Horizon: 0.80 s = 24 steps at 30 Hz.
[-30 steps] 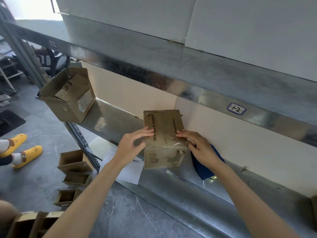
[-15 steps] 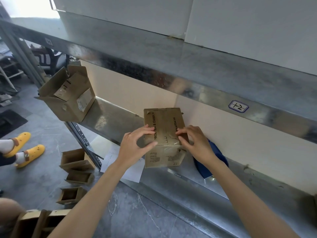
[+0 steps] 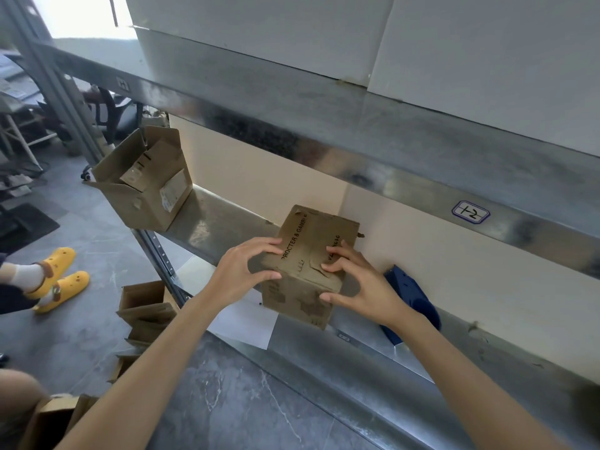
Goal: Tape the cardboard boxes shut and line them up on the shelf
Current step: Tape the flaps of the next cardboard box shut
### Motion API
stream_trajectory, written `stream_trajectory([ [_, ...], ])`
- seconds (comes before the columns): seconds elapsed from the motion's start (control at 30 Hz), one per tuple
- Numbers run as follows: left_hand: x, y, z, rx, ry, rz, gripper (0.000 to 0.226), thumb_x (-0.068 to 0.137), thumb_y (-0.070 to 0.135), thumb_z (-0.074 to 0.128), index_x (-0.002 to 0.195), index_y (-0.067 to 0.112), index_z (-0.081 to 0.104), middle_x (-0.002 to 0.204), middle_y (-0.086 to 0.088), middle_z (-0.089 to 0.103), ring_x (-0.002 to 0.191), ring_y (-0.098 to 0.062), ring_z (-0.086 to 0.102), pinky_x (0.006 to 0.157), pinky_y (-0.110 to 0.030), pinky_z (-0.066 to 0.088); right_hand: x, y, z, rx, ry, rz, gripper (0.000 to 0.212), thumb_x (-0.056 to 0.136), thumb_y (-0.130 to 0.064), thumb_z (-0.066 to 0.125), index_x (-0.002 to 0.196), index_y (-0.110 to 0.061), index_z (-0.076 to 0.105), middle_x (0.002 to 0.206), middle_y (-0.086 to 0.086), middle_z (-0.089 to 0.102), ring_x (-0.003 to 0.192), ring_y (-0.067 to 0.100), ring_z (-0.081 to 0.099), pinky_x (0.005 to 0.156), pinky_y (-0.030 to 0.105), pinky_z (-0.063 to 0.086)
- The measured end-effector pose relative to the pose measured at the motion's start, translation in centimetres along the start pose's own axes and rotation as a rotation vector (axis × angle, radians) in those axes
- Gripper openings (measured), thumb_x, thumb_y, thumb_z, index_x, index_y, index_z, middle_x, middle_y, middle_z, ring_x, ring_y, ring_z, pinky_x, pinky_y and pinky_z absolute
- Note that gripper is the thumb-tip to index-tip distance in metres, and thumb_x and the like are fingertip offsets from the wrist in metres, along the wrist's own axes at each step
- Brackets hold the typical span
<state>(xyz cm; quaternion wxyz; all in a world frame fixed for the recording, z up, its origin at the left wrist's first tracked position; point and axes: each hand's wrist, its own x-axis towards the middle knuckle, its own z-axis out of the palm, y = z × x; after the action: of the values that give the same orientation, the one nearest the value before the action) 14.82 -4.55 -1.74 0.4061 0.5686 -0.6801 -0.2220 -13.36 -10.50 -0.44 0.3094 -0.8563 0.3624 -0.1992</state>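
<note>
**Both hands on a closed box at the middle of the shelf**

A small cardboard box [image 3: 311,264] sits at the centre of the frame on the metal shelf [image 3: 211,219], flaps folded down, its back edge close to the cream wall panel behind it. Printed lettering runs along the top. The near lower corner reaches the front lip of the shelf.

Left hand [image 3: 240,274]: fingers spread and curled over the top left edge, thumb against the left side. Clamped on the box.

Right hand [image 3: 360,284]: fingertips pressing the top flaps near the centre seam, thumb on the front right face. Also clamped on the box.

The seam looks torn and ragged; whether any tape is on it cannot be told from this view.

A second, larger box [image 3: 146,186] stands at the left end of the shelf, upper left of centre, flaps open, overhanging the end. It is well apart from the held box.

A dark blue object [image 3: 412,297] lies on the shelf just right of the right hand, partly hidden by the wrist. A white sheet of paper [image 3: 246,323] lies under and in front of the held box, hanging over the lip.

Lower left of the frame: several open boxes [image 3: 146,306] on the grey floor. Far left: another person's feet in yellow clogs [image 3: 61,277].

An upper shelf edge crosses the frame diagonally and carries a handwritten label [image 3: 470,212] at the right.
</note>
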Motion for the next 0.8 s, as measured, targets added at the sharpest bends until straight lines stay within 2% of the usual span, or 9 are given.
stream_trajectory([
  [0.07, -0.3, -0.3, -0.2, -0.016, 0.034, -0.003, 0.037, 0.076, 0.028, 0.083, 0.112, 0.029, 0.071, 0.131, 0.021, 0.059, 0.125, -0.003, 0.053, 0.106, -0.046, 0.045, 0.2, -0.6, 0.8, -0.054, 0.054, -0.007, 0.053, 0.077, -0.062, 0.066, 0.119, -0.030, 0.062, 0.149, -0.020, 0.037, 0.145, -0.003, 0.014, 0.112, 0.024, 0.020],
  [0.17, -0.7, -0.6, 0.0, -0.082, 0.084, -0.037, 0.036, 0.080, 0.019, 0.080, 0.114, 0.027, 0.072, 0.133, 0.017, 0.059, 0.122, -0.006, 0.056, 0.095, -0.042, 0.054, 0.3, -1.0, 1.9, -0.142, 0.136, -0.036, 0.052, 0.079, -0.064, 0.061, 0.115, -0.027, 0.064, 0.143, -0.013, 0.046, 0.143, 0.012, 0.028, 0.109, 0.034, 0.034],
  [0.23, -1.1, -0.8, 0.4, -0.118, 0.105, -0.038, 0.038, 0.082, 0.018, 0.078, 0.118, 0.024, 0.071, 0.135, 0.015, 0.059, 0.122, -0.007, 0.056, 0.092, -0.042, 0.056, 0.3, -1.0, 2.1, -0.186, 0.147, -0.043, 0.054, 0.079, -0.066, 0.059, 0.116, -0.027, 0.064, 0.141, -0.012, 0.049, 0.142, 0.014, 0.031, 0.106, 0.037, 0.040],
  [0.33, -1.6, -0.9, 0.8, -0.136, 0.118, -0.032, 0.038, 0.084, 0.023, 0.075, 0.122, 0.025, 0.069, 0.138, 0.016, 0.057, 0.126, -0.004, 0.054, 0.094, -0.042, 0.055, 0.3, -1.1, 1.7, -0.201, 0.117, -0.036, 0.059, 0.077, -0.070, 0.058, 0.118, -0.029, 0.062, 0.142, -0.013, 0.047, 0.141, 0.014, 0.031, 0.105, 0.040, 0.042],
  [0.47, -1.9, -0.8, 1.5, -0.277, 0.120, -0.097, 0.037, 0.086, 0.030, 0.070, 0.122, 0.022, 0.068, 0.141, 0.016, 0.054, 0.131, -0.007, 0.051, 0.103, -0.049, 0.049, 0.6, -1.0, 1.4, -0.208, 0.069, -0.021, 0.071, 0.070, -0.080, 0.056, 0.123, -0.033, 0.058, 0.144, -0.015, 0.043, 0.141, 0.013, 0.030, 0.104, 0.044, 0.044],
  [0.57, -1.9, -0.7, 1.6, -0.284, 0.119, -0.098, 0.034, 0.088, 0.029, 0.068, 0.122, 0.021, 0.067, 0.144, 0.016, 0.051, 0.132, -0.007, 0.049, 0.105, -0.049, 0.047, 0.5, -1.3, 1.9, -0.229, 0.118, -0.023, 0.069, 0.072, -0.079, 0.055, 0.120, -0.030, 0.061, 0.142, -0.013, 0.047, 0.140, 0.014, 0.032, 0.103, 0.039, 0.043],
  [0.67, -1.6, -0.9, 1.1, -0.221, 0.136, -0.092, 0.036, 0.088, 0.031, 0.069, 0.123, 0.025, 0.064, 0.146, 0.014, 0.044, 0.134, -0.008, 0.044, 0.103, -0.044, 0.049, 0.5, -2.2, 2.7, -0.323, 0.156, -0.008, 0.071, 0.070, -0.079, 0.054, 0.120, -0.029, 0.061, 0.139, -0.010, 0.050, 0.134, 0.014, 0.036, 0.095, 0.034, 0.047],
  [0.73, -1.7, -1.2, 0.9, -0.171, 0.202, -0.095, 0.038, 0.087, 0.029, 0.072, 0.124, 0.025, 0.062, 0.139, 0.011, 0.045, 0.130, -0.011, 0.047, 0.098, -0.043, 0.051, 0.7, -2.9, 3.5, -0.382, 0.193, -0.014, 0.075, 0.068, -0.081, 0.054, 0.121, -0.028, 0.061, 0.136, -0.007, 0.051, 0.127, 0.016, 0.041, 0.091, 0.034, 0.048],
  [0.8, -2.0, -1.4, 1.0, -0.123, 0.293, -0.108, 0.037, 0.086, 0.023, 0.075, 0.121, 0.025, 0.062, 0.128, 0.010, 0.047, 0.121, -0.009, 0.049, 0.093, -0.043, 0.052, 0.9, -3.5, 4.3, -0.400, 0.206, -0.027, 0.079, 0.065, -0.083, 0.056, 0.121, -0.027, 0.061, 0.134, -0.005, 0.052, 0.122, 0.018, 0.043, 0.095, 0.034, 0.044],
])
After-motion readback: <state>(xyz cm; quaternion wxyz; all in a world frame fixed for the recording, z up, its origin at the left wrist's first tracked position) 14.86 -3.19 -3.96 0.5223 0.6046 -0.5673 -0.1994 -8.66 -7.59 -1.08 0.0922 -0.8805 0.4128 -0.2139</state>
